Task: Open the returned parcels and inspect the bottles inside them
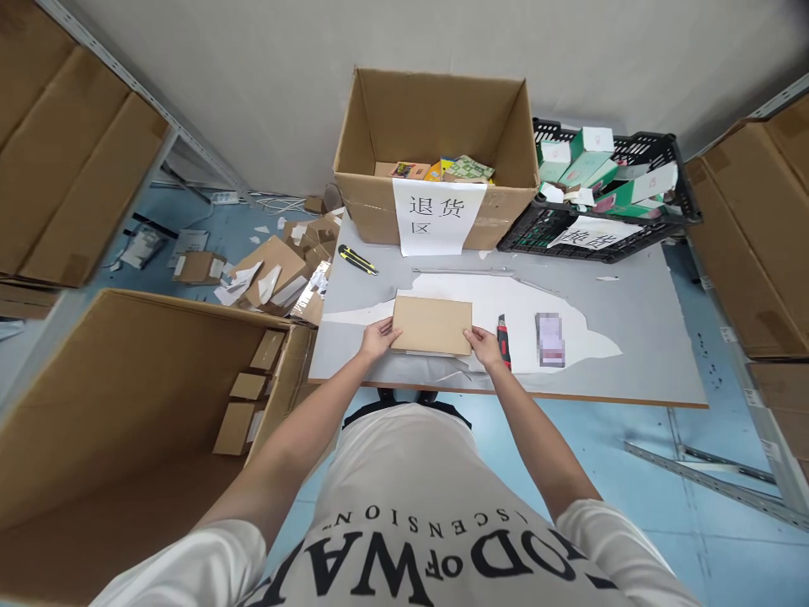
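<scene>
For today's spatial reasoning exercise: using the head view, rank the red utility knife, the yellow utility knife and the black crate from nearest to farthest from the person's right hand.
Measured from the right hand:
1. Red utility knife, right beside the hand, on its right.
2. Yellow utility knife, across the table to the left, past the flat cardboard box.
3. Black crate, at the table's far right corner.

Open counter [632, 337] stretches right of the red cutter [503, 341], broken only by a small packet [549, 339]; the far edge is walled off by the big carton [436, 143] and black crate [607, 219], yellow knife [357, 260] lying far left
</scene>
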Action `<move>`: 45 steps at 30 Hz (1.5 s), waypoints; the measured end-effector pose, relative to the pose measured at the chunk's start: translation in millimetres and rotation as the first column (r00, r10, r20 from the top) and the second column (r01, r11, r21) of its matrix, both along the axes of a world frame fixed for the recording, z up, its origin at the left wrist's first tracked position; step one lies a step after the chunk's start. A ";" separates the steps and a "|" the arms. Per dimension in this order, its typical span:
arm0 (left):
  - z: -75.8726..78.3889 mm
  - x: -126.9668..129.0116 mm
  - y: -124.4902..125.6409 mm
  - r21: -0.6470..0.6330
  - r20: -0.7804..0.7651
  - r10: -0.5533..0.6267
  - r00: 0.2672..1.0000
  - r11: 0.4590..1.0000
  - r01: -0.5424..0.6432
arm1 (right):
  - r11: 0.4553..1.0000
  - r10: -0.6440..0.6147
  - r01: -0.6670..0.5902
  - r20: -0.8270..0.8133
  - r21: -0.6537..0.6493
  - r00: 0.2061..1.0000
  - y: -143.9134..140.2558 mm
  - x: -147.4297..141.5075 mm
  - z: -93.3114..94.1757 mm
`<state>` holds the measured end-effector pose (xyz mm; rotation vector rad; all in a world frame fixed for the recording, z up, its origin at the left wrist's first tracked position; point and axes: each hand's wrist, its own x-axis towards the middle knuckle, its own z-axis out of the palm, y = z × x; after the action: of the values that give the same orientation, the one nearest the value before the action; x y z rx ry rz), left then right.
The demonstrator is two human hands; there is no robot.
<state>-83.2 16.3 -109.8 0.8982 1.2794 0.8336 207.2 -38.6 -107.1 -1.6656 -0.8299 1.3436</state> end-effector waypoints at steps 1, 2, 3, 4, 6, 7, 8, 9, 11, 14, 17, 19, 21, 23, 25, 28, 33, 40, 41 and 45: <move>0.7 -1.2 -0.6 -0.012 -0.010 0.010 1.000 1.000 -0.011 | 1.000 0.000 0.000 0.008 0.016 1.000 -3.0 0.0 0.4; 1.1 -3.2 -1.7 -0.026 -0.018 0.021 1.000 0.999 -0.022 | 0.999 -0.005 0.005 0.019 0.032 1.000 -7.2 0.4 0.3; 1.2 -6.1 -3.4 -0.044 -0.022 0.031 0.999 0.999 -0.032 | 0.999 -0.015 0.014 0.031 0.044 0.999 -12.6 1.3 -0.5; 0.7 -9.6 -6.0 -0.063 -0.021 0.039 0.999 0.997 -0.040 | 0.998 -0.028 0.026 0.043 0.050 0.999 -19.1 2.6 -2.0; -2.3 -17.2 -13.7 -0.093 -0.015 0.037 0.999 0.995 -0.038 | 0.998 -0.043 0.040 0.067 0.049 0.997 -34.0 5.7 -6.8; -4.6 -20.5 -18.6 -0.092 -0.012 0.025 1.000 0.995 -0.026 | 0.999 -0.033 0.029 0.077 0.045 0.996 -41.5 6.9 -9.8; -7.3 -22.9 -23.9 -0.081 -0.005 -0.003 1.000 0.997 0.002 | 0.999 -0.008 0.005 0.089 0.042 0.996 -48.6 7.4 -12.7; -10.1 -24.3 -29.3 -0.062 0.003 -0.041 0.999 0.997 0.041 | 0.999 0.029 -0.033 0.102 0.037 0.994 -54.6 7.1 -15.5; -14.9 -23.9 -38.9 -0.019 0.018 -0.114 0.993 0.993 0.115 | 0.994 0.106 -0.109 0.122 0.022 0.987 -62.5 3.5 -20.0; -18.1 -18.2 -46.9 0.021 0.017 -0.147 0.989 0.989 0.146 | 0.989 0.143 -0.145 0.125 0.009 0.982 -63.2 -7.9 -23.9; -17.2 -12.6 -47.4 0.041 -0.011 -0.115 0.993 0.992 0.115 | 0.997 0.079 -0.081 0.138 0.009 0.987 -57.0 -18.9 -24.3; -15.0 -11.2 -45.8 0.045 -0.037 -0.110 0.993 0.993 0.111 | 0.999 0.048 -0.051 0.156 0.015 0.987 -53.3 -22.3 -21.7; -11.4 -11.7 -44.3 0.061 -0.061 -0.121 0.991 0.990 0.125 | 0.998 0.049 -0.054 0.165 0.031 0.985 -51.2 -22.4 -16.2; -5.4 -13.5 -43.5 0.098 -0.078 -0.148 0.986 0.983 0.155 | 0.996 0.057 -0.066 0.170 0.053 0.984 -50.0 -21.0 -7.9; 3.2 -15.7 -43.2 0.137 -0.108 -0.173 0.979 0.973 0.187 | 0.993 0.064 -0.079 0.167 0.084 0.984 -48.5 -19.5 2.7; 20.5 -18.3 -42.7 0.172 -0.190 -0.172 0.967 0.964 0.205 | 0.989 0.051 -0.070 0.149 0.126 0.988 -43.6 -17.8 21.0; 49.2 -18.1 -35.5 0.229 -0.361 -0.103 0.927 0.954 0.195 | 0.988 0.061 -0.093 0.247 0.122 0.967 -32.0 -11.1 48.6; 57.3 -9.8 -17.8 0.249 -0.425 -0.064 0.903 0.951 0.185 | 0.990 0.120 -0.138 0.533 -0.006 0.837 -24.4 -2.5 61.2; 55.4 -9.0 -16.8 0.236 -0.408 -0.070 0.910 0.955 0.180 | 0.990 0.126 -0.137 0.553 -0.020 0.824 -24.1 -2.3 61.1; 45.8 -8.6 -17.7 0.194 -0.319 -0.106 0.942 0.965 0.175 | 0.992 0.124 -0.121 0.582 -0.044 0.804 -24.8 -2.6 58.1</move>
<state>-91.8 -1.4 -64.1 1.3233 1.3864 0.7504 204.6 -63.4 -49.0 -2.0973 -1.3062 0.9009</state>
